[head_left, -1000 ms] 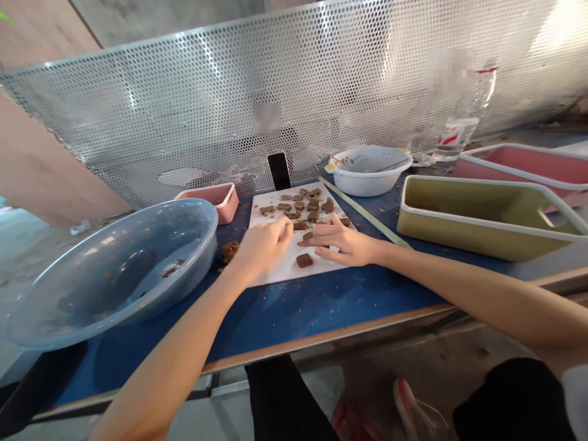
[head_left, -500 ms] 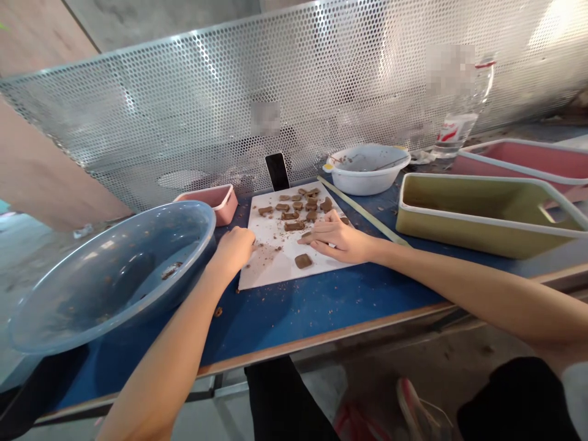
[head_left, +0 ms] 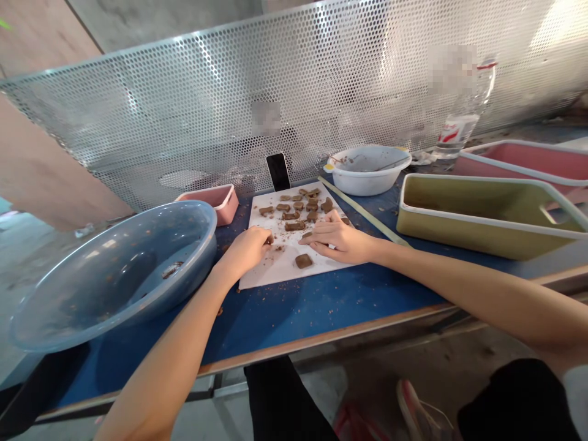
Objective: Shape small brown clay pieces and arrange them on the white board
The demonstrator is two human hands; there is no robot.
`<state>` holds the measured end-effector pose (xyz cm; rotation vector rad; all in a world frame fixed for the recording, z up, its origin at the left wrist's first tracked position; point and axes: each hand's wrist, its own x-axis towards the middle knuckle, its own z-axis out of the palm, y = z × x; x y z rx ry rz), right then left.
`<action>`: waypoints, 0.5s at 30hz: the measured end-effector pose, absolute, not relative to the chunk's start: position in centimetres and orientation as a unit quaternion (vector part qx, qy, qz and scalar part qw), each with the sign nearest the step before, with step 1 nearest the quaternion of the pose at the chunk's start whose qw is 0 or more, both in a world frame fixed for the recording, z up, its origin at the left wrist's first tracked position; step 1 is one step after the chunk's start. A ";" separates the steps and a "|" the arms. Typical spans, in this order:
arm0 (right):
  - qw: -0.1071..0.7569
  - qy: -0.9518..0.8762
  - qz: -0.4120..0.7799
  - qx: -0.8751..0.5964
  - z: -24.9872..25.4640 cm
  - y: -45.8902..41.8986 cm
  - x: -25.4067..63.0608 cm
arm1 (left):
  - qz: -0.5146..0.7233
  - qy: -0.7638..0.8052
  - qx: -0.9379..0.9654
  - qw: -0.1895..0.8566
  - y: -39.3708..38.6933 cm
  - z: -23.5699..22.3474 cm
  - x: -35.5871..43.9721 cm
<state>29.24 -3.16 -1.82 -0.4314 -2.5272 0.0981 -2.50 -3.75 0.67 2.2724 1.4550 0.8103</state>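
Note:
A white board (head_left: 257, 277) bears several small brown clay pieces (head_left: 294, 226) in loose rows, with crumbs scattered about its left half. My right hand (head_left: 337, 239) rests on the right side of the board, fingers curled over a small clay lump (head_left: 306, 237) that shows at the fingertips. Just below them lies a rounded square clay block (head_left: 303, 261), apart from the hand. On the board's left side is my left hand (head_left: 252, 247), its fingers curled downward and closed among the crumbs. What it holds, if anything, is hidden.
A big blue basin (head_left: 202, 245) leans at the left, near a small pink box (head_left: 227, 205). A phone (head_left: 278, 171) stands behind the board. Rightward are a yellowish strip (head_left: 367, 213), a white basin (head_left: 367, 182), a green bin (head_left: 459, 229), a pink bin (head_left: 519, 160) and a bottle (head_left: 457, 131).
My left hand has moved right, from the board's left edge further onto it among the crumbs. My right hand stays in nearly the same place on the clay lump.

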 end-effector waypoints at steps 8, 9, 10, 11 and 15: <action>0.310 -0.935 0.050 -0.163 -2.3 -3.0 29.1 | -0.040 0.597 0.802 0.002 -5.8 3.9 -2.6; 0.312 -0.934 0.055 -0.165 -2.4 -3.0 29.1 | -0.072 0.614 0.785 -0.035 -6.3 4.5 -2.5; 0.313 -0.933 0.060 -0.165 -2.5 -3.0 29.1 | -0.099 0.632 0.766 -0.065 -6.8 5.0 -2.4; 0.313 -0.933 0.064 -0.166 -2.5 -3.0 29.0 | -0.121 0.651 0.744 -0.088 -7.2 5.5 -2.3; 0.311 -0.933 0.068 -0.166 -2.7 -3.0 29.0 | -0.153 0.698 0.689 -0.118 -7.9 6.5 -2.0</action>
